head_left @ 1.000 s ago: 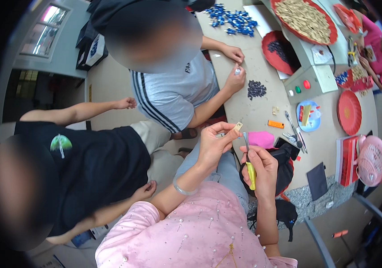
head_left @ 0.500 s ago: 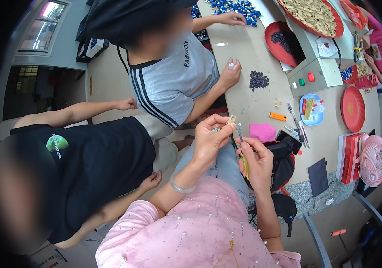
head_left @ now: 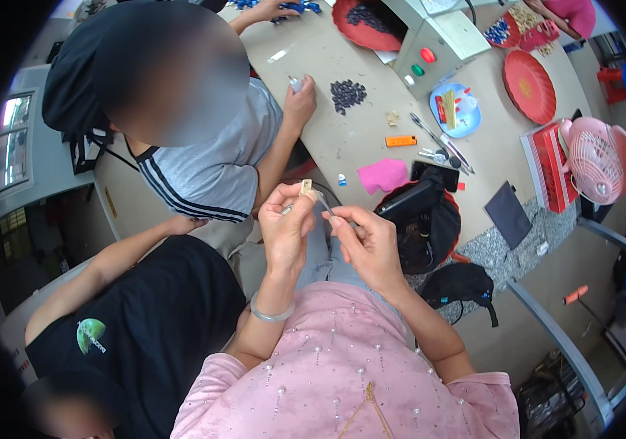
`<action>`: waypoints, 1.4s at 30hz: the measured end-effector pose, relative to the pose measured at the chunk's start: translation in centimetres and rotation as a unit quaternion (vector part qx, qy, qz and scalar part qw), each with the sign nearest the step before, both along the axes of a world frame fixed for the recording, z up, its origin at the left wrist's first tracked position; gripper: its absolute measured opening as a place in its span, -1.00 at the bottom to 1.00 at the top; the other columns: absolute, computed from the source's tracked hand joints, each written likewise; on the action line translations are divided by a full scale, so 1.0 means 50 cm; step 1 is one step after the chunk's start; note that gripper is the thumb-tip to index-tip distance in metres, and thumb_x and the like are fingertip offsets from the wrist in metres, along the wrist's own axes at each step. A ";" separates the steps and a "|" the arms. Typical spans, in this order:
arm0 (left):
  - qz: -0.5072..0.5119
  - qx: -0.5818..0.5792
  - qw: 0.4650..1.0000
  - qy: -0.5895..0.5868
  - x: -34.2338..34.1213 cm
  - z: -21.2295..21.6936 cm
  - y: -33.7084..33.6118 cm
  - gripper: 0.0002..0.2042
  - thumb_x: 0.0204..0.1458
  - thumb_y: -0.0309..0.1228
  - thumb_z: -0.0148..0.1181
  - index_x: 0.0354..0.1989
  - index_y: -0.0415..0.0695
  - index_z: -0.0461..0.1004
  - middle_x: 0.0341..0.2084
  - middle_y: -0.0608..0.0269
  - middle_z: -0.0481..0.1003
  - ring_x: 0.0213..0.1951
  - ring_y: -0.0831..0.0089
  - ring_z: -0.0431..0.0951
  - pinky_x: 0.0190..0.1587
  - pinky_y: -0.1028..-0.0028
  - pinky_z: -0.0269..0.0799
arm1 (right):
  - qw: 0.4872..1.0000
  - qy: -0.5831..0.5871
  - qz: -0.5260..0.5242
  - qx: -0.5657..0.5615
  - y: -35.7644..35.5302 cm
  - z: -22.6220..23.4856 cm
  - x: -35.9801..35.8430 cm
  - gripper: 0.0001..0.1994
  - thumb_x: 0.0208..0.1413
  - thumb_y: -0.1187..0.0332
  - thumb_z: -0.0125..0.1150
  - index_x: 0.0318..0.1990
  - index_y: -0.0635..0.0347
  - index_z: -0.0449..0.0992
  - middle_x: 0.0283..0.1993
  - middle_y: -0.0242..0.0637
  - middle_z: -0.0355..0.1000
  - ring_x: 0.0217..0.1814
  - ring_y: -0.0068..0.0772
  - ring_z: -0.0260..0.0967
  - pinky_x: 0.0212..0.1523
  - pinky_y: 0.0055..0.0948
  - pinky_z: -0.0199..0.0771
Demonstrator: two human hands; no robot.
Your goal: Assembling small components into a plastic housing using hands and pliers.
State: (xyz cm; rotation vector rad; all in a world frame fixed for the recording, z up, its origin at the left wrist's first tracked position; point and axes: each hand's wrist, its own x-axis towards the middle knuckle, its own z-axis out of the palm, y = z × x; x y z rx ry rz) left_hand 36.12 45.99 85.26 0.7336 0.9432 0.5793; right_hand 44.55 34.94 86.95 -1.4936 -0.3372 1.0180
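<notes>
"Fingers first: how do they stand?"

"Left hand (head_left: pixel 282 230): thumb and fingertips pinched on a small beige block (head_left: pixel 307 186). Right hand (head_left: pixel 369 240): thumb and forefinger narrow, holding a thin dark-shafted tool (head_left: pixel 328 208). Its handle is hidden by the hand."

"Where is the block, and how does it lie?"

"At the left hand's far end, just off the left edge of the table (head_left: pixel 360 132). Its long axis runs roughly near to far, and its far end stands clear of the fingertips."

"And the tool?"

"Its shaft slants far and left, tip toward the block. Whether they touch, I can't tell."

"What's around?"

"Farther off and to the right, a pink cloth (head_left: pixel 384 175), with an orange lighter (head_left: pixel 401 141) beyond. Right of the right hand, an open black bag (head_left: pixel 441 223)."
</notes>
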 end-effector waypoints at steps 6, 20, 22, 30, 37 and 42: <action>0.002 -0.004 1.000 0.016 0.000 -0.015 -0.005 -0.94 0.02 -0.64 0.16 -0.36 -0.23 0.45 -0.68 0.44 0.38 -0.74 0.79 0.09 -0.69 0.68 -0.08 | 1.000 0.003 0.012 -0.001 -0.010 -0.015 0.001 -0.87 0.15 0.51 0.12 -0.24 0.45 0.49 -0.45 -0.30 0.41 -0.55 -0.78 0.19 -0.61 -0.64 0.18; -0.001 -0.023 1.000 -0.001 0.012 -0.050 -0.004 -0.94 0.02 -0.61 0.17 -0.34 -0.20 0.47 -0.62 0.41 0.41 -0.75 0.77 0.10 -0.68 0.68 -0.06 | 0.993 0.113 0.029 0.013 -0.046 -0.025 0.017 -0.72 0.22 0.43 0.07 0.06 0.29 0.43 -0.38 -0.32 0.42 -0.67 -0.80 0.13 -0.70 -0.76 0.06; -0.007 -0.021 1.000 0.000 0.010 -0.055 -0.003 -0.93 0.03 -0.61 0.15 -0.35 -0.17 0.48 -0.58 0.40 0.43 -0.75 0.77 0.10 -0.69 0.68 -0.05 | 0.992 0.128 0.017 0.015 -0.045 -0.028 0.016 -0.71 0.19 0.44 0.10 0.06 0.29 0.43 -0.40 -0.38 0.40 -0.65 -0.83 0.12 -0.68 -0.75 0.05; -0.031 -0.013 0.999 0.006 0.022 -0.044 -0.008 -0.84 0.01 -0.51 0.28 -0.24 -0.28 0.51 -0.45 0.28 0.58 -0.68 0.82 0.21 -0.65 0.75 0.03 | 0.972 -0.233 -0.042 0.009 -0.043 -0.045 0.027 -0.69 0.02 0.52 0.27 -0.03 0.31 0.50 -0.34 -0.21 0.46 -0.44 -0.61 0.35 -0.46 -0.62 0.34; -0.029 0.027 0.998 0.054 0.012 -0.030 -0.013 -0.84 -0.03 -0.48 0.34 -0.30 -0.27 0.54 -0.50 0.32 0.56 -0.67 0.82 0.25 -0.65 0.75 0.06 | 0.937 -0.349 0.027 -0.020 -0.036 0.012 0.046 -0.71 -0.09 0.57 0.33 -0.14 0.31 0.51 -0.32 -0.12 0.46 -0.38 -0.29 0.44 -0.35 -0.48 0.43; -0.017 0.072 0.994 0.081 0.005 -0.030 -0.016 -0.83 -0.09 -0.51 0.38 -0.32 -0.27 0.57 -0.55 0.36 0.51 -0.67 0.81 0.25 -0.65 0.74 0.05 | 0.921 -0.387 0.041 -0.008 -0.031 0.027 0.046 -0.72 -0.10 0.58 0.32 -0.15 0.31 0.52 -0.32 -0.11 0.46 -0.39 -0.19 0.45 -0.35 -0.42 0.45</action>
